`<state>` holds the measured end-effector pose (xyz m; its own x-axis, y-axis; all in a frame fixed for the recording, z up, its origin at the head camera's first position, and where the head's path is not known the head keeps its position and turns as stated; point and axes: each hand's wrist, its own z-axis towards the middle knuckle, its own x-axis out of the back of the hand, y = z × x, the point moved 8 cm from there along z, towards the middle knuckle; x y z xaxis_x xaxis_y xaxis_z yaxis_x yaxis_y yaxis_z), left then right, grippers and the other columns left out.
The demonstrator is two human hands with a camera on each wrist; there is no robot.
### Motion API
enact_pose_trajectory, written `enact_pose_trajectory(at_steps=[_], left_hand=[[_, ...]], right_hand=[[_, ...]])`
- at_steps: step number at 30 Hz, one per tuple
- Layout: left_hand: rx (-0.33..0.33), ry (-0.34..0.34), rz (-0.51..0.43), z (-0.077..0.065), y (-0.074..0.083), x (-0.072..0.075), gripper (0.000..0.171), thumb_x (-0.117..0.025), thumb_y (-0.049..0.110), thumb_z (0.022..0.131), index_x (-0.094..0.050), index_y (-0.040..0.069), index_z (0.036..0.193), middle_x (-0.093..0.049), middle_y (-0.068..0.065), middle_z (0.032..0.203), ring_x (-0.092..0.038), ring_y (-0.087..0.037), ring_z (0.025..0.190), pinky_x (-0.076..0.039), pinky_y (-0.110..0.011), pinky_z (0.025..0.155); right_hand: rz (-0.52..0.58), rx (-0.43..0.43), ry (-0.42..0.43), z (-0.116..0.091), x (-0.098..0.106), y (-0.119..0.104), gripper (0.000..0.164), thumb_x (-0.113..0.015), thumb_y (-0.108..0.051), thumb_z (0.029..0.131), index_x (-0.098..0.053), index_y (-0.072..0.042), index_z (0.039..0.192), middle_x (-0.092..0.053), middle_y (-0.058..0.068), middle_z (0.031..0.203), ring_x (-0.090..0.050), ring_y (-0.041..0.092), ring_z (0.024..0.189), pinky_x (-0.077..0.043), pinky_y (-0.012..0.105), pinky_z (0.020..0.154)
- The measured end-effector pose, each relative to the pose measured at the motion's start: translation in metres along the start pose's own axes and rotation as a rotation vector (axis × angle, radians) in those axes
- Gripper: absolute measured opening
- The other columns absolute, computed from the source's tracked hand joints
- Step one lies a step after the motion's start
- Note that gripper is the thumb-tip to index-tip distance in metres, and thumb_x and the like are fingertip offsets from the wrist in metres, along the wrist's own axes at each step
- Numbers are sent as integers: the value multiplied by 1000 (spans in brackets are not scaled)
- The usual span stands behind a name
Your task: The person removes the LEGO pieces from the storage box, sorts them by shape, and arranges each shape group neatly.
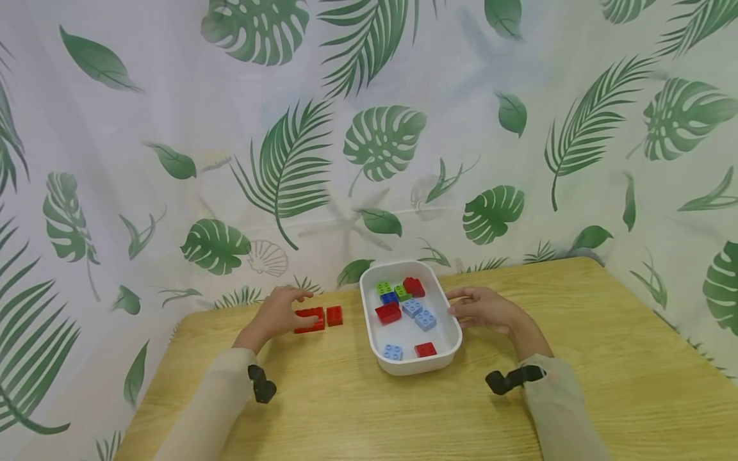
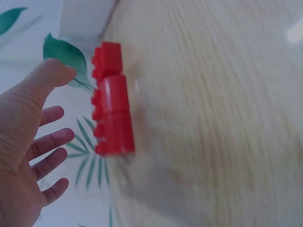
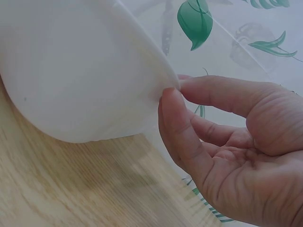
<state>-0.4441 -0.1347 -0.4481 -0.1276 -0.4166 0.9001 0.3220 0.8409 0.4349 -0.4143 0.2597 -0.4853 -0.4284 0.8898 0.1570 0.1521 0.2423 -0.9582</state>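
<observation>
My left hand [image 1: 280, 311] hovers over a row of red toy bricks [image 1: 310, 319] on the table, fingers spread and holding nothing. In the left wrist view three red bricks [image 2: 116, 97] stand in line beside the open hand [image 2: 28, 123], a gap between them and the thumb. At the right side of a white plastic bin [image 1: 415, 366], my right hand [image 1: 483, 308] pinches the rim. Seen from the right wrist, thumb and fingertips of the hand [image 3: 227, 137] meet at the edge of the bin [image 3: 90, 71].
Inside the bin lie several toy bricks: red [image 1: 388, 313], light blue [image 1: 425, 319], dark blue [image 1: 389, 298] and green [image 1: 402, 293]. A leaf-patterned cloth [image 1: 380, 147] hangs behind the wooden table [image 1: 323, 410]. Black straps with wrist cameras [image 1: 262, 384] sit on both sleeves.
</observation>
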Motion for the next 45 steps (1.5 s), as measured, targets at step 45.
enact_pose_trajectory(at_steps=[45], left_hand=[[-443, -279, 113, 18, 214, -101, 44, -84, 36, 83, -73, 21, 123, -74, 4, 112, -62, -16, 107, -50, -29, 97]], right_hand=[[7, 28, -8, -5, -1, -3, 57, -67, -15, 98, -44, 8, 145, -67, 21, 128, -69, 22, 106, -59, 40, 93]])
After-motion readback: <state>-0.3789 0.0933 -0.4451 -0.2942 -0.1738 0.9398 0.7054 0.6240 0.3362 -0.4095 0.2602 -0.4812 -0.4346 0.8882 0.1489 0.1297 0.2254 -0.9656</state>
